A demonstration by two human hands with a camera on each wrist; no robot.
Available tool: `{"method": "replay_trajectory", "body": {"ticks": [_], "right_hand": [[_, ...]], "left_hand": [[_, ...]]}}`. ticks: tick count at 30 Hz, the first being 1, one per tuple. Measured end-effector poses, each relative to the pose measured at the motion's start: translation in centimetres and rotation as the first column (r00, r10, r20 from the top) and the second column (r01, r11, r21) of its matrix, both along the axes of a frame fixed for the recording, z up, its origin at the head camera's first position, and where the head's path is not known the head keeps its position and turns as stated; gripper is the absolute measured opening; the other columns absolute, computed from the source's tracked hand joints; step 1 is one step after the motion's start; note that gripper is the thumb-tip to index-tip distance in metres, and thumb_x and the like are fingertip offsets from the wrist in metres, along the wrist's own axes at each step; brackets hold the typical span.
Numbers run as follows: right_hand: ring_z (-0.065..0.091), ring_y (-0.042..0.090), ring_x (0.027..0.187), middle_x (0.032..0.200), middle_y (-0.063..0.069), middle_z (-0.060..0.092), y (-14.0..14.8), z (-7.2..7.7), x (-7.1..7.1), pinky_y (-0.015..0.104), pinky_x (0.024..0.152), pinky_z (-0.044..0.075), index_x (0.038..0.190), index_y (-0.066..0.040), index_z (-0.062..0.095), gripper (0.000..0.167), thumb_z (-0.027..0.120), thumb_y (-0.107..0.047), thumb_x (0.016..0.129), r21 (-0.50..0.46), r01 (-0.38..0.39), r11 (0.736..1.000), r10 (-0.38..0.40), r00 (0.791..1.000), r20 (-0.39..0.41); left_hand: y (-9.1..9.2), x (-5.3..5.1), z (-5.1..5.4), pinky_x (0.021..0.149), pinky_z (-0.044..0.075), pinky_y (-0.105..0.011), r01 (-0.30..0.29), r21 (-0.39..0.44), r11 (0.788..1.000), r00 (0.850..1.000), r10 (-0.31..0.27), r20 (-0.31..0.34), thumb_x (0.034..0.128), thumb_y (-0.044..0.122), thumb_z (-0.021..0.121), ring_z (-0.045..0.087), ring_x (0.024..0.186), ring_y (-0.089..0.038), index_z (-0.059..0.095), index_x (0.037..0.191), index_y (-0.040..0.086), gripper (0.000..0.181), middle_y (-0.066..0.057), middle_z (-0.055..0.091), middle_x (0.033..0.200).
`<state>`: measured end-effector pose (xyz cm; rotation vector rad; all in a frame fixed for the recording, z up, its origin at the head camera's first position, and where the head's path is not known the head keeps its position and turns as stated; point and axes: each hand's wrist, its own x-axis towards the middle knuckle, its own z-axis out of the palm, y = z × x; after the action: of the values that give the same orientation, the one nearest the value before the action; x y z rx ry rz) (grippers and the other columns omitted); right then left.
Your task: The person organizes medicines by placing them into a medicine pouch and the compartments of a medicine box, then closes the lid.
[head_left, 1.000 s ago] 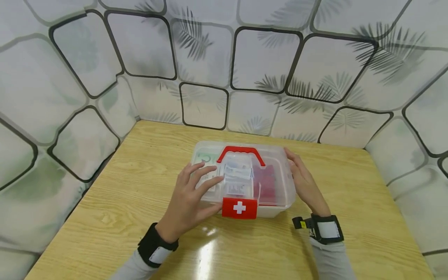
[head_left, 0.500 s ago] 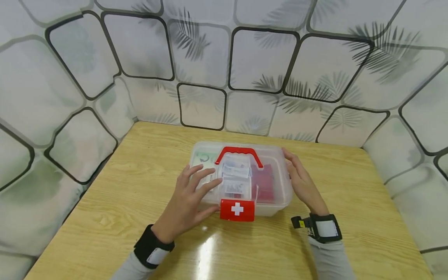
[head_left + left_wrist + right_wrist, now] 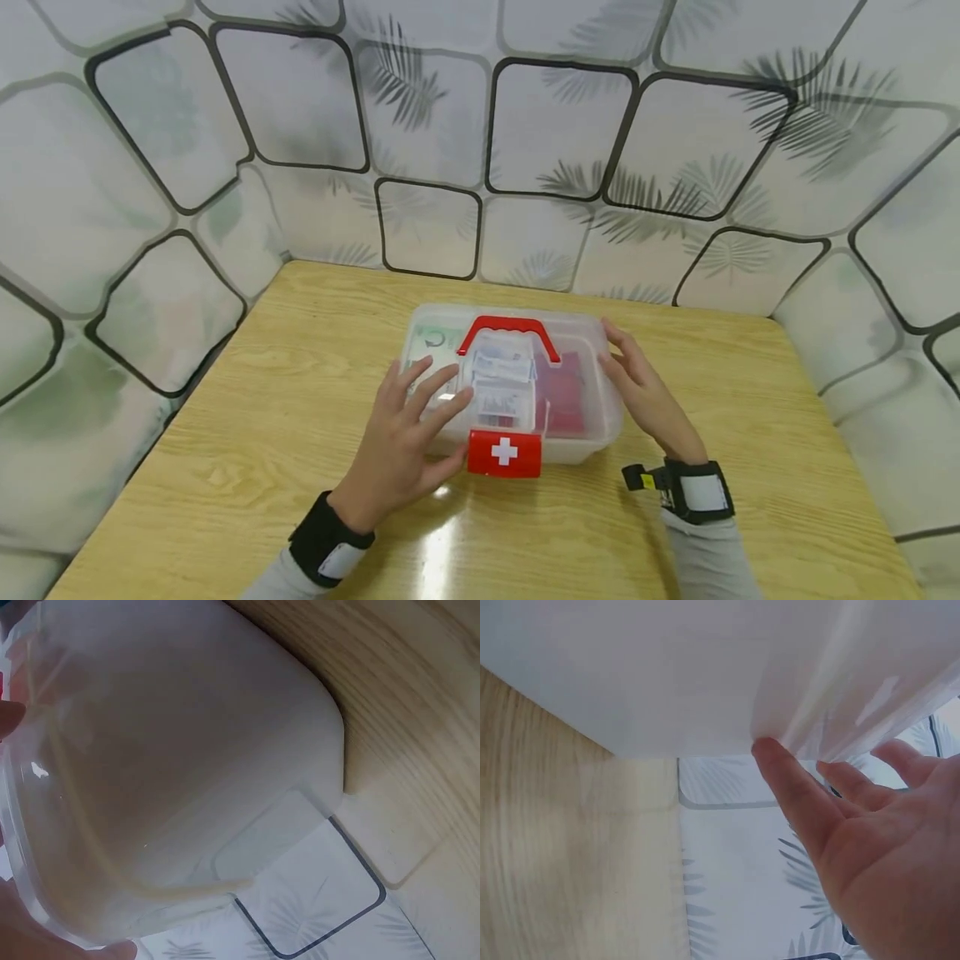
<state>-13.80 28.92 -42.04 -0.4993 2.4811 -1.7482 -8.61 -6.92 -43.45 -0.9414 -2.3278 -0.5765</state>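
Note:
A clear-lidded first aid box [image 3: 600, 400] with a red handle [image 3: 510, 323] lies on the table in the head view. Its red latch [image 3: 505, 454], marked with a white cross, juts out from the front side. Spread over the lid's left part, my left hand [image 3: 401, 442] has its thumb beside the latch's left edge. My right hand [image 3: 652, 400] touches the box's right side with extended fingers. In the right wrist view, fingertips of that right hand [image 3: 885, 847] meet the pale box wall [image 3: 667, 682]. The left wrist view shows the box's left wall [image 3: 210, 735] and only parts of fingers.
Packets [image 3: 504, 367] and a dark red item [image 3: 562, 396] show through the lid. The wooden table [image 3: 322, 333] stretches around the box. A patterned wall covering [image 3: 435, 225] closes off the back and sides.
The red latch has tipped slightly outward and down. My left thumb has drawn back a little from it. My right thumb has shifted onto the lid's right edge.

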Motion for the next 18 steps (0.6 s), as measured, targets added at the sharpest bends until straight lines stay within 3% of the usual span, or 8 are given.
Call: {"method": "replay_trajectory", "body": {"ticks": [5,8,12,15,18], "right_hand": [[0.047,0.035,0.128,0.154,0.011,0.028,-0.4,-0.7,-0.3,0.027,0.087,0.053,0.162,-0.025,0.027,0.052,0.039,-0.026,0.111,-0.02,0.101,0.995,-0.102,0.994,-0.037],[0.04,0.025,0.132,0.154,0.006,0.031,-0.8,-0.9,-0.5,0.028,0.097,0.046,0.158,-0.03,0.038,0.047,0.041,-0.03,0.111,0.006,0.18,0.984,-0.18,0.982,-0.066],[0.034,0.019,0.136,0.154,0.005,0.033,-1.1,-1.1,-0.9,0.03,0.1,0.042,0.154,-0.028,0.046,0.044,0.041,-0.031,0.111,0.014,0.222,0.975,-0.22,0.971,-0.099],[0.038,0.021,0.133,0.153,0.005,0.034,-1.1,-1.2,-1.3,0.027,0.094,0.047,0.154,-0.027,0.046,0.044,0.041,-0.032,0.111,-0.007,0.239,0.971,-0.238,0.966,-0.101],[0.039,0.021,0.133,0.154,0.004,0.034,-0.9,-1.2,-1.8,0.024,0.093,0.047,0.153,-0.028,0.047,0.044,0.042,-0.033,0.11,-0.025,0.253,0.967,-0.254,0.963,-0.094]], "left_hand": [[0.0,-1.0,-0.2,0.114,0.021,-0.073,-0.007,-0.022,1.0,1.0,0.008,0.01,0.0805,0.039,0.076,0.031,0.146,-0.038,0.052,0.145,0.023,0.071,-0.008,0.042,0.156],[-0.3,-1.9,-0.1,0.115,0.021,-0.071,-0.012,-0.057,0.998,0.999,0.014,0.033,0.0808,0.04,0.077,0.029,0.148,-0.036,0.05,0.145,0.023,0.072,-0.008,0.04,0.157],[-0.7,-3.0,0.4,0.117,0.019,-0.068,0.022,-0.096,0.995,0.997,-0.015,0.077,0.0773,0.047,0.079,0.025,0.149,-0.034,0.045,0.148,0.022,0.082,-0.006,0.037,0.159],[-0.8,-3.7,0.8,0.119,0.015,-0.066,0.057,-0.108,0.992,0.992,-0.044,0.115,0.0733,0.06,0.079,0.022,0.151,-0.033,0.042,0.15,0.022,0.093,-0.005,0.034,0.161],[-0.6,-4.3,1.1,0.12,0.014,-0.066,0.055,-0.094,0.994,0.99,-0.043,0.133,0.0725,0.071,0.076,0.022,0.151,-0.031,0.044,0.148,0.022,0.095,-0.003,0.034,0.16]]}}
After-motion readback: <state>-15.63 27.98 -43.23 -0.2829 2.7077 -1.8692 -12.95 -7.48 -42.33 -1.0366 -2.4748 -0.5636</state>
